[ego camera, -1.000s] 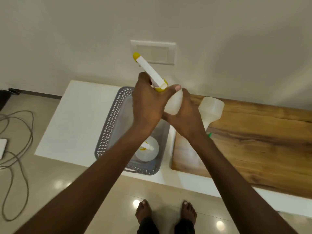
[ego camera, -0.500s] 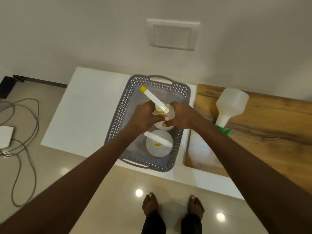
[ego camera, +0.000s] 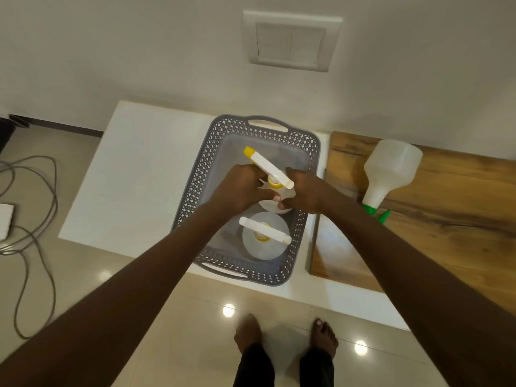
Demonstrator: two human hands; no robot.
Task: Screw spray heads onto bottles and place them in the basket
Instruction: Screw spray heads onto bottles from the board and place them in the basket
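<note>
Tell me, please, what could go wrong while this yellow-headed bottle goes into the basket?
The held bottle hangs close beside the bottle already standing in the basket; setting it down could knock that one over. The left hand and right hand pinch only its upper part, so it might slip or land tilted.

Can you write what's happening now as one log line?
left hand, right hand: holding yellow-head bottle | in basket | second bottle inside

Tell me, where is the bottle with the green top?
In the head view, the green-topped bottle lies on its side on the wooden board, right of the grey basket and the right hand.
</note>
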